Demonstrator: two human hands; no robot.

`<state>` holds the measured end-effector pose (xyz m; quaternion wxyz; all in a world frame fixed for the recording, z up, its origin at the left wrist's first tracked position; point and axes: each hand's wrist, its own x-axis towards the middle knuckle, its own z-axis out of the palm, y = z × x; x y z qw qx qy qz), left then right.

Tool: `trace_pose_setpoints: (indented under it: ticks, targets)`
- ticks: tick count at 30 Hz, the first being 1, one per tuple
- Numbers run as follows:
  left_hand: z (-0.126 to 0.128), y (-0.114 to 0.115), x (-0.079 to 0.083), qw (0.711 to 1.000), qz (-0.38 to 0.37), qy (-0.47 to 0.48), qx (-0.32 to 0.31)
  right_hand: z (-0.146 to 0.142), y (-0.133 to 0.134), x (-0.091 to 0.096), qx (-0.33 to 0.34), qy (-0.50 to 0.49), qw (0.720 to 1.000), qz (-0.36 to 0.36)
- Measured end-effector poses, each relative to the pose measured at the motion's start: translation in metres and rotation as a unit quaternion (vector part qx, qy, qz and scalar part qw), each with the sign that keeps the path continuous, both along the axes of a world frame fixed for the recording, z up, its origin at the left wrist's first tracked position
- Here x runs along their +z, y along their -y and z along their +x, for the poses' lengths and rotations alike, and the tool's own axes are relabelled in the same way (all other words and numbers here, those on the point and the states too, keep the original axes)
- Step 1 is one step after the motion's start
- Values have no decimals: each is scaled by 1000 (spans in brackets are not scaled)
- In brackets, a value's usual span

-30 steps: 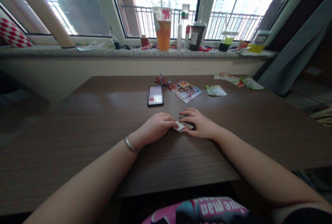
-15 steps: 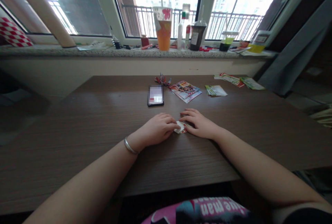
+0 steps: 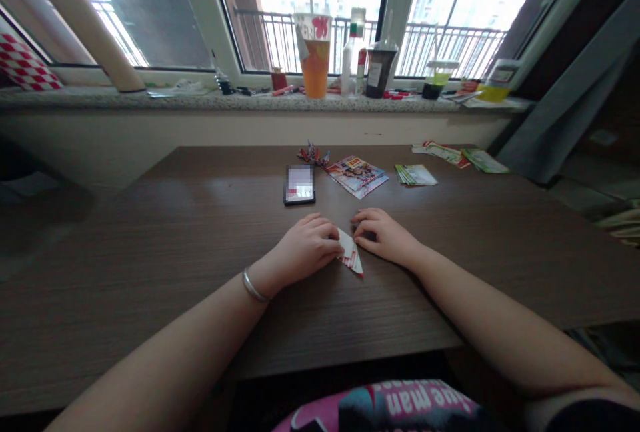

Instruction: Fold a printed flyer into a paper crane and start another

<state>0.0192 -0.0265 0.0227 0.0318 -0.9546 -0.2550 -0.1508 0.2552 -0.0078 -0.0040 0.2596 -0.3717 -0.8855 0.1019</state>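
Observation:
A folded white and red piece of paper [image 3: 351, 257] lies on the wooden table between my hands, its narrow point toward me. Resting over its left side, my left hand [image 3: 315, 245] has its fingers bent and pinches the paper; part of it is hidden under those fingers. My right hand [image 3: 383, 237] is at the right edge of the paper, fingers loosely curved and apart, with the fingertips close to or touching that edge. A silver bracelet is on my left wrist.
Beyond my hands lie a phone [image 3: 299, 185], colourful printed sheets [image 3: 357, 175], a small stack of green and white papers [image 3: 416, 175] and more papers [image 3: 485, 161] at the back right. A crumpled red-blue object [image 3: 313, 154] is behind the phone. Drink cups [image 3: 316, 59] line the windowsill.
The paper has turned, and more of its white and red surface shows, with a point now facing me. My right fingers have drawn back slightly from it; my left hand stays on it.

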Motion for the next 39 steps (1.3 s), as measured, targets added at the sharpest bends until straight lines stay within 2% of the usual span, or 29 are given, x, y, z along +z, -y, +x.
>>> trace_pose_setpoints:
  ticks: [7, 22, 26, 31, 39]
  targets:
    - [3, -4, -7, 997, -33, 5, 73, -9, 3, 0, -39, -1, 999, -20]
    - [8, -6, -12, 990, -56, 36, 124, -16, 2, -6, -107, 26, 994, -17]
    - [8, -4, -16, 980, -75, 61, 171, -17, 2, -5, -133, 43, 990, -31]
    - [5, -8, -22, 958, -123, 85, 245, -17, 2, -4, -133, 40, 989, -48]
    - [-1, -15, -26, 958, -139, 100, 231, -17, 3, -4, -134, 24, 989, -58]
